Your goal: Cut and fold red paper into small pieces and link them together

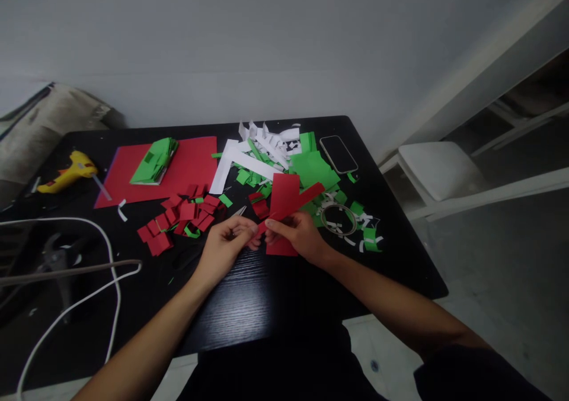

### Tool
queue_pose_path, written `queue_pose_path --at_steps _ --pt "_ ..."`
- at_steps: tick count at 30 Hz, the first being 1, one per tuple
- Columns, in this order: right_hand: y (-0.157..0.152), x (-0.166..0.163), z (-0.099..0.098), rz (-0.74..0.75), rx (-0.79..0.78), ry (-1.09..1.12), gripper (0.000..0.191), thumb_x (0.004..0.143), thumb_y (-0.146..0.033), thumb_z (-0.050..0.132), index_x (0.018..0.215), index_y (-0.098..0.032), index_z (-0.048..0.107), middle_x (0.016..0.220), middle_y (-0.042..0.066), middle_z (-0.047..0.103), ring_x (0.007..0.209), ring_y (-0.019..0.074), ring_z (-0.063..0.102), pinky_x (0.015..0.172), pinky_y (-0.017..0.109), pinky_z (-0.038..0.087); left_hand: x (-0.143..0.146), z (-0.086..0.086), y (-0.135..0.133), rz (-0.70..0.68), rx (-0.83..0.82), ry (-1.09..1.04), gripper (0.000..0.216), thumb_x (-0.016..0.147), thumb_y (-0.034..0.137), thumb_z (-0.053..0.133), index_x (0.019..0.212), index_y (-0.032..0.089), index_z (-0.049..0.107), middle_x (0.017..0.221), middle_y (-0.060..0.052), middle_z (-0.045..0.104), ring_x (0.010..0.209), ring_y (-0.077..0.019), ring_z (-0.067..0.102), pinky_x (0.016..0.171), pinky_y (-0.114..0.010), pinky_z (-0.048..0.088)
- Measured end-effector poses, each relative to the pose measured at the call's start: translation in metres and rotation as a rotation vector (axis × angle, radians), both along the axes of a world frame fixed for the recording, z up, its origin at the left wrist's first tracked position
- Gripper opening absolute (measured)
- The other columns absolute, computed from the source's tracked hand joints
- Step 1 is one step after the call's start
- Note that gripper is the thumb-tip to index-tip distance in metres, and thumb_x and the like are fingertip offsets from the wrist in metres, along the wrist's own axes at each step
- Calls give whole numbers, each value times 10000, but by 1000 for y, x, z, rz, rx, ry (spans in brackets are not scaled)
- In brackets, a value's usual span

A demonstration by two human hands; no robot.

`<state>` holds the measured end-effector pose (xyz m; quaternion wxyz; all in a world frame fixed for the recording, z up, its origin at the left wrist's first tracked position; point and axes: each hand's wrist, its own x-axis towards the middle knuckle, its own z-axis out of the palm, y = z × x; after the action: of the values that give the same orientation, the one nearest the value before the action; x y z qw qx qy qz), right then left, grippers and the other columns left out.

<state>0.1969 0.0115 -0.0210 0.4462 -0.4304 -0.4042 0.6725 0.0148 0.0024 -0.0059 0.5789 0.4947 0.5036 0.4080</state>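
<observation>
Between my two hands is a narrow red paper strip (304,198), its long end slanting up to the right. My left hand (231,239) pinches the near end of the strip. The strip is also gripped by my right hand (297,233), thumb on top, a little farther along. Under the right hand lies a wider red paper piece (285,191), partly covered. To the left of my left hand spreads a heap of small folded red paper pieces (186,212). A pointed metal tip (240,211), its tool mostly hidden, shows just beyond the left fingers.
Green paper (315,170) and white paper scraps (271,140) cover the back middle. A phone (338,154) and a tape ring (338,220) lie right. Left are a yellow glue gun (73,173), a red sheet (195,158) bearing a green folded stack (155,161), and a white cable (116,276).
</observation>
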Motion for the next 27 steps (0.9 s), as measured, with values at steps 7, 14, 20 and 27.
queue_pose_path --at_steps 7,14,20,27 --pt "-5 -5 -5 34 94 -61 268 743 -424 825 727 -168 751 584 -15 673 525 120 602 566 256 516 2 0 -3 -19 25 -8 218 804 356 778 785 146 723 623 -13 712 565 -132 664 574 -237 566" --pt "-5 -4 1 -62 80 -78 258 723 -402 845 667 -178 729 529 -43 596 504 106 512 548 252 427 3 2 -4 -7 68 16 169 807 308 772 795 146 726 627 -12 714 555 -131 663 563 -235 561" --pt "0 1 -1 -125 73 -45 270 745 -383 838 635 -180 696 518 -44 571 499 105 486 549 265 379 3 3 -5 -1 86 60 139 814 287 749 784 154 720 618 -9 713 561 -132 672 582 -233 562" --pt "21 20 -5 -229 80 51 292 735 -356 861 630 -189 646 522 -61 505 491 91 426 504 264 334 1 2 -2 15 79 86 170 819 321 736 780 157 716 604 -14 708 565 -147 677 580 -246 561"
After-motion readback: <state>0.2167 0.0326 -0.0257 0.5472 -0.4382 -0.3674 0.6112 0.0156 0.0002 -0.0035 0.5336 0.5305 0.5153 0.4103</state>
